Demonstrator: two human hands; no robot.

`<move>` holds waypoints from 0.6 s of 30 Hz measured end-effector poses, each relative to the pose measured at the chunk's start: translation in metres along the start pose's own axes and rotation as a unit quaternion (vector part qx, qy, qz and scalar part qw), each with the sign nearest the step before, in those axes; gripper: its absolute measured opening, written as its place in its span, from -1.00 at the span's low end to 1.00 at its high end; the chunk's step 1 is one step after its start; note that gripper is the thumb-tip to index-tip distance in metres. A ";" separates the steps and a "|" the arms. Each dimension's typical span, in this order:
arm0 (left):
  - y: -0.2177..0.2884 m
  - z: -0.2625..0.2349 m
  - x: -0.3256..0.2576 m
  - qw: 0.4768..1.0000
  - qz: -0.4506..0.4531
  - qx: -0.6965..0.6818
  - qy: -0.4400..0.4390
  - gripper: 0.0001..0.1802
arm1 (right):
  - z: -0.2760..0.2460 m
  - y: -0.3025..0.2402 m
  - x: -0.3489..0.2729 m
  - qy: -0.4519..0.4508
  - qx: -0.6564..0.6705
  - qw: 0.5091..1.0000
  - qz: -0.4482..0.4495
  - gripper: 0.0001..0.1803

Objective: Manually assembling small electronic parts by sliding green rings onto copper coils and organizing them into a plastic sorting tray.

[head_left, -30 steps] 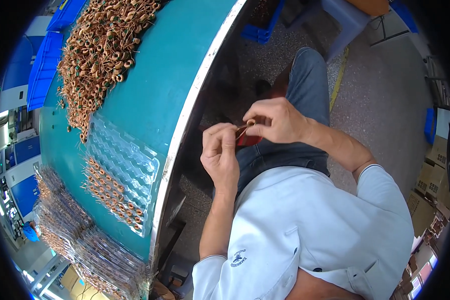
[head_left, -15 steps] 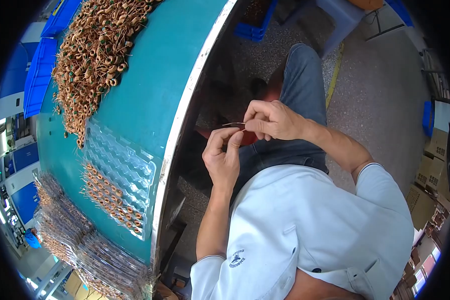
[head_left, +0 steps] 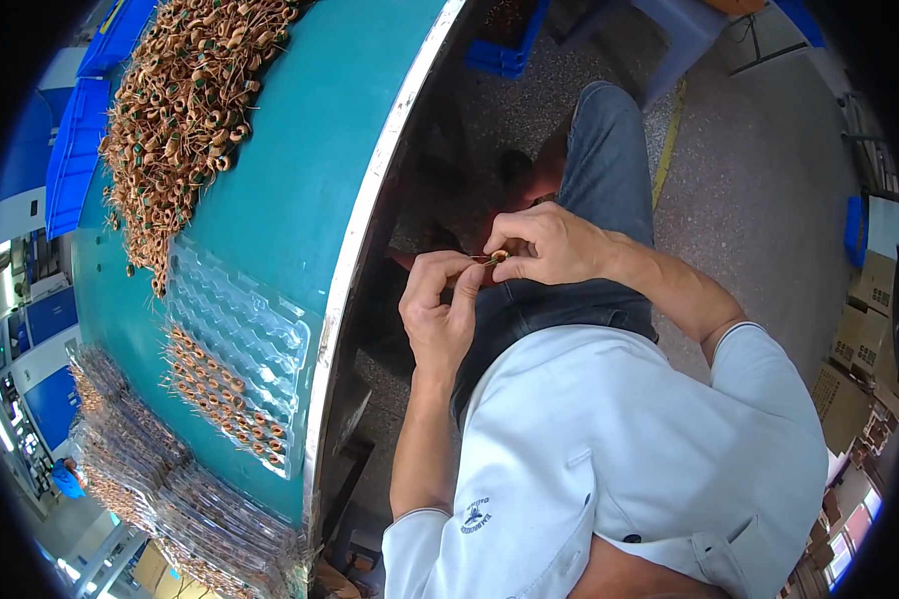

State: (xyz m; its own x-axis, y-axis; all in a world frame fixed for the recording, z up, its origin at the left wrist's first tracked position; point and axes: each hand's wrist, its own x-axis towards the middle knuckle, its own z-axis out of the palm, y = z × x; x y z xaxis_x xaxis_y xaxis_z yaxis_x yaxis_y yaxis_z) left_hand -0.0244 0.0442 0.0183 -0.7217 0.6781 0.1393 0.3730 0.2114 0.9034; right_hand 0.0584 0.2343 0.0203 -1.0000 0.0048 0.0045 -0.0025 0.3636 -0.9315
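Above my lap, a small copper-wound ring coil (head_left: 499, 257) is held between my two hands. My right hand (head_left: 557, 245) pinches it between thumb and fingers, with its ring opening showing. From the other side, the closed thumb and forefinger of my left hand (head_left: 440, 307) meet at the coil's thin wire leads; the fingertips hide part of these. On the green table to my left lies a clear plastic tray (head_left: 232, 299) with wavy rows. Its near part holds several rows of similar coils (head_left: 225, 399).
A large pile of loose coils (head_left: 185, 110) covers the far left of the table. Stacked filled trays (head_left: 170, 464) stand at the near left. The table's pale edge (head_left: 365, 200) runs beside my left hand. Blue bins (head_left: 78, 155) line the far side; a stool (head_left: 674, 45) stands ahead.
My right fingers have turned and shifted slightly, so the coil's ring now shows between the hands. The thin wire that stuck out to the left no longer shows. The tray looks the same.
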 end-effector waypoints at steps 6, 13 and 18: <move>0.006 0.007 0.001 0.919 -0.251 -0.303 0.002 -0.89 | 0.006 0.000 -0.002 0.028 0.054 0.997 0.045 -0.70; 0.003 0.016 -0.002 0.918 -0.230 -0.319 0.045 -0.68 | 0.016 0.003 -0.003 0.064 0.092 0.990 0.085 -0.67; 0.009 0.021 0.000 0.891 -0.230 -0.383 0.078 -0.55 | 0.021 0.009 -0.003 0.091 0.049 0.995 0.017 -0.69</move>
State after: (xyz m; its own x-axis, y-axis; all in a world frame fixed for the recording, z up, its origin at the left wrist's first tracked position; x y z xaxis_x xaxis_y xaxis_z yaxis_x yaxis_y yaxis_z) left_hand -0.0093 0.0607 0.0181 -0.7906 0.5240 -0.3169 -0.4474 -0.1409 0.8832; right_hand 0.0614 0.2180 0.0044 -0.9820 0.1866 0.0291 0.0224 0.2678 -0.9632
